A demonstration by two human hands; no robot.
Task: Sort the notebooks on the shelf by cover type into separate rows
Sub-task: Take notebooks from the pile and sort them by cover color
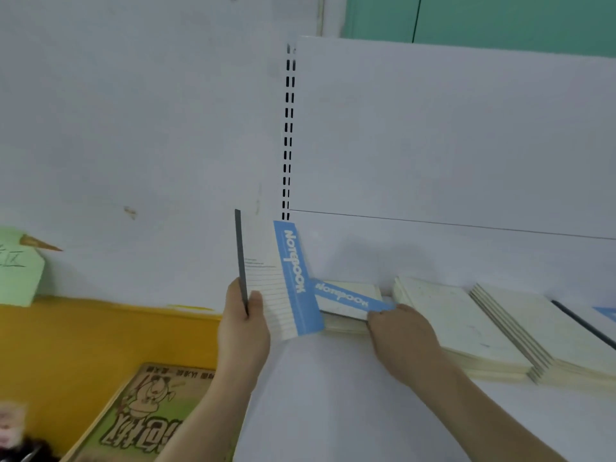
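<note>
I hold a blue-banded notebook [276, 288] upright in my left hand [243, 331], above the front left corner of the white shelf [333, 395]. Its cover is cream with ruled lines, a blue strip reading "Notebook" down one side and a dark grey spine at the other edge. My left grip grasps it at the lower spine edge, thumb on the front cover.

Just to its right, a second blue-banded notebook [346, 300] lies flat on top of a low pile on the shelf. My right hand [403, 331] rests on the near corner of it, fingertips curled at the blue edge; I cannot tell whether that grip pinches the cover or only touches it.

Further right along the shelf lie two stacks of plain cream notebooks [460, 325], fanned and overlapping, and at the far right edge a dark-spined notebook [583, 325] with a bit of blue showing.

Left of the shelf is a yellow surface [83, 338] carrying a cartoon-printed board [146, 415], with a pale green paper tag [20, 265] on the wall above.
</note>
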